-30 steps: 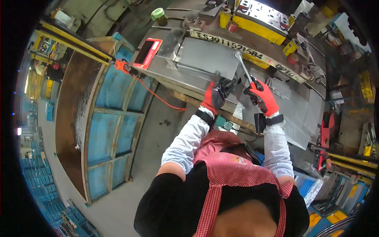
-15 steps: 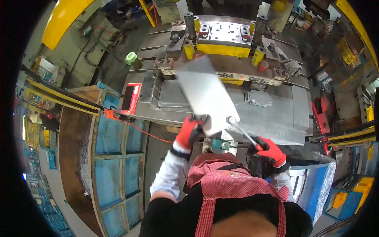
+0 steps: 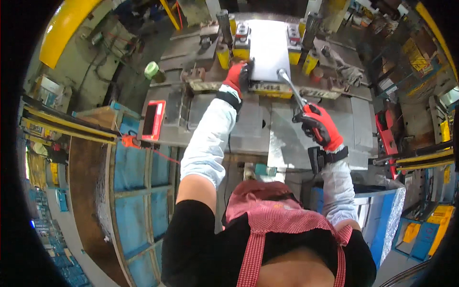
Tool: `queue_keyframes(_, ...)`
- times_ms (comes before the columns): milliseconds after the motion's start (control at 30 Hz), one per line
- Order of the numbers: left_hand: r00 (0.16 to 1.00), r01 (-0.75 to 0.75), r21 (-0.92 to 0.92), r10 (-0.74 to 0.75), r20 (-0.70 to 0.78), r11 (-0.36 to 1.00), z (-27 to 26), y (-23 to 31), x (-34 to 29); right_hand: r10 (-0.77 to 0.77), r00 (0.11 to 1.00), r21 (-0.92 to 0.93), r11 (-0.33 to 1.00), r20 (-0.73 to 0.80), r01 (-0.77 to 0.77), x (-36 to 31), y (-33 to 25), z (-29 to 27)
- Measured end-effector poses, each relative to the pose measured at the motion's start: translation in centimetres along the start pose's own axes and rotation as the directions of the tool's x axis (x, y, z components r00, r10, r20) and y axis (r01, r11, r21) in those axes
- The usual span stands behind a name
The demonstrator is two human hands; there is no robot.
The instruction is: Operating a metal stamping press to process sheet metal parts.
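Observation:
A flat, shiny metal sheet (image 3: 269,50) lies over the die, whose yellow base (image 3: 295,56) shows at the sheet's side. My left hand (image 3: 237,78), in a red and black glove, grips the sheet's near left edge; its fingertips are partly hidden. In the same kind of glove, my right hand (image 3: 319,125) is closed round the handle of a metal rod with a round head (image 3: 292,88). That head rests against the sheet near its near right corner. Whether it grips by suction or magnet I cannot tell.
Dark guide posts (image 3: 313,26) stand at both sides of the die. On the bench's left lie a red-framed flat case (image 3: 153,119) and grey metal sheets (image 3: 200,108). A green-lidded bottle (image 3: 152,70) stands farther left. Grey gloves or rags (image 3: 351,74) lie at right.
Both my hands have moved forward, carrying the metal sheet from above the near bench to over the die. Tilted before, the sheet now points straight away from me.

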State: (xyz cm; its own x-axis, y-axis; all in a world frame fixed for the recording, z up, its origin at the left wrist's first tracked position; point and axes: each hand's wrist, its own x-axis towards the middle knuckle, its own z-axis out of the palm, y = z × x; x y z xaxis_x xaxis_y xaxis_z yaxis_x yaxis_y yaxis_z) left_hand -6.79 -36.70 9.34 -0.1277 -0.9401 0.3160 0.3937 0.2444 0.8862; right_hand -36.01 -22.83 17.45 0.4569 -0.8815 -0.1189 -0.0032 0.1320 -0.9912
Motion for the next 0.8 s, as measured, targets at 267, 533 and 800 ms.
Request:
queue_keyframes(267,0.871,-0.488,0.868,-0.111,0.478,-0.089,5.5,-1.7,-13.3,0.072,0.996,0.052,0.996,-0.043,-0.070,-0.1,0.6,1.0)
queue_keyframes(533,0.719,-0.675,0.734,-0.288,0.633,-0.075,3.1,-0.9,-13.3,0.209,0.975,0.152,0.969,-0.072,-0.196,-0.2,0.8,1.1)
queue_keyframes(800,0.950,-0.300,0.910,0.010,0.311,0.286,7.1,0.6,-14.7,0.151,0.983,0.141,0.981,-0.110,-0.135,-0.1,0.7,1.5)
